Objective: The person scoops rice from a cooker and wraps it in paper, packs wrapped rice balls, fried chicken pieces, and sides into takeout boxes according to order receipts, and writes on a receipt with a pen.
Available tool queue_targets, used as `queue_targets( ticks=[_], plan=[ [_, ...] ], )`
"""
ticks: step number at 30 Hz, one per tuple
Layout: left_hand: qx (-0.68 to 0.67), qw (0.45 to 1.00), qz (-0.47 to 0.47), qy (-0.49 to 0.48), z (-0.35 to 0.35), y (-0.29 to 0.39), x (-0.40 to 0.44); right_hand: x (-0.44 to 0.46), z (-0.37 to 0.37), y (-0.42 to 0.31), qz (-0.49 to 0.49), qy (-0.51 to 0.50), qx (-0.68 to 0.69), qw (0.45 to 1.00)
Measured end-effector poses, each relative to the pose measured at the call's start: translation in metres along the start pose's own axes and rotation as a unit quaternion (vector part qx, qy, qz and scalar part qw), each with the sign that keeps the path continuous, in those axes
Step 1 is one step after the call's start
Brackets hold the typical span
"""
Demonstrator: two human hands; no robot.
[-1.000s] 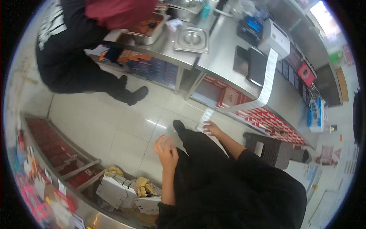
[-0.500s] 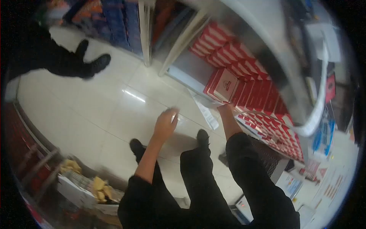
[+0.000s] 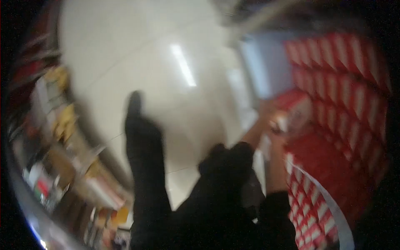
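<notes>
Both hands are close together in front of a red and white box (image 3: 301,111) on the low shelf. My left hand (image 3: 266,116) reaches in from the left, its fingers smeared by motion. Just below it is my right hand (image 3: 276,135), fingers closed on a long white paper strip (image 3: 327,198). One part of the strip curves down to the lower right past the stacked boxes. Another part hangs to the left of the hands over the floor. Whether either hand touches the box is too blurred to tell.
Stacks of red and white boxes (image 3: 346,87) line the shelf at the right. The tiled floor (image 3: 108,46) fills the upper middle. Along the left side stand containers with crumpled yellow paper (image 3: 64,123) and mixed items. My black-clad leg (image 3: 146,158) extends over the floor.
The view has swung toward the low shelf, and its boxes appear larger. My left hand has moved right, beside my right hand. The other person's legs have left the view.
</notes>
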State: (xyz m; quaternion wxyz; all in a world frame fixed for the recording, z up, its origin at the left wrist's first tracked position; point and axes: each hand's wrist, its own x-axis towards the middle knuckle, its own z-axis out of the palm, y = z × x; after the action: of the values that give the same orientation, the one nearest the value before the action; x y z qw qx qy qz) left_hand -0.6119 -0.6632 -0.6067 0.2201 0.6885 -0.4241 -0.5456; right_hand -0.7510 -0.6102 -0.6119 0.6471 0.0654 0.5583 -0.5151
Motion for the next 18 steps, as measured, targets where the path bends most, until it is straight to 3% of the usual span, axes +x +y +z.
queue_targets(
  ticks=[2, 3, 4, 5, 6, 7, 8, 9, 10, 11, 12, 14, 16, 18],
  plan=[
    [0.016, 0.998, -0.048, -0.047, -0.032, -0.006, -0.021, -0.012, -0.010, -0.003, 0.094, -0.085, 0.058, 0.990],
    [0.004, 0.996, -0.064, -0.068, -0.051, -0.013, -0.036, -0.034, 0.005, 0.010, 0.165, -0.213, 0.089, 0.959],
    [-0.040, 0.995, -0.053, -0.076, -0.092, -0.009, -0.074, -0.066, 0.034, 0.027, 0.113, -0.053, 0.054, 0.991],
    [-0.084, 0.992, -0.043, -0.085, -0.136, -0.006, -0.113, -0.120, 0.087, 0.043, 0.112, 0.039, 0.035, 0.992],
    [-0.172, 0.981, -0.045, -0.083, -0.161, 0.002, -0.142, -0.124, 0.079, 0.053, 0.034, 0.010, -0.068, 0.997],
    [-0.194, 0.980, -0.007, 0.034, -0.158, 0.001, -0.166, -0.166, 0.102, 0.058, 0.005, -0.063, -0.162, 0.985],
    [-0.217, 0.964, 0.037, 0.150, -0.161, -0.015, -0.190, -0.190, 0.106, 0.073, 0.001, 0.014, -0.208, 0.978],
    [-0.152, 0.960, 0.045, 0.229, -0.170, -0.031, -0.220, -0.226, 0.124, 0.094, -0.022, 0.052, -0.258, 0.965],
    [-0.197, 0.928, 0.103, 0.300, -0.212, -0.031, -0.269, -0.294, 0.173, 0.118, -0.003, 0.035, -0.273, 0.961],
    [-0.214, 0.918, 0.015, 0.334, -0.251, -0.027, -0.324, -0.311, 0.168, 0.133, 0.106, -0.158, -0.264, 0.946],
    [-0.210, 0.876, -0.024, 0.434, -0.269, -0.037, -0.362, -0.357, 0.199, 0.155, 0.137, -0.187, -0.296, 0.927],
    [-0.197, 0.848, -0.022, 0.491, -0.377, -0.004, -0.469, -0.449, 0.261, 0.202, 0.179, -0.283, -0.334, 0.881],
    [-0.098, 0.797, -0.036, 0.595, -0.468, 0.013, -0.562, -0.547, 0.334, 0.241, 0.226, -0.398, -0.420, 0.783],
    [-0.164, 0.724, -0.055, 0.668, -0.556, 0.025, -0.648, -0.658, 0.415, 0.296, 0.168, -0.495, -0.476, 0.707]
  ],
)
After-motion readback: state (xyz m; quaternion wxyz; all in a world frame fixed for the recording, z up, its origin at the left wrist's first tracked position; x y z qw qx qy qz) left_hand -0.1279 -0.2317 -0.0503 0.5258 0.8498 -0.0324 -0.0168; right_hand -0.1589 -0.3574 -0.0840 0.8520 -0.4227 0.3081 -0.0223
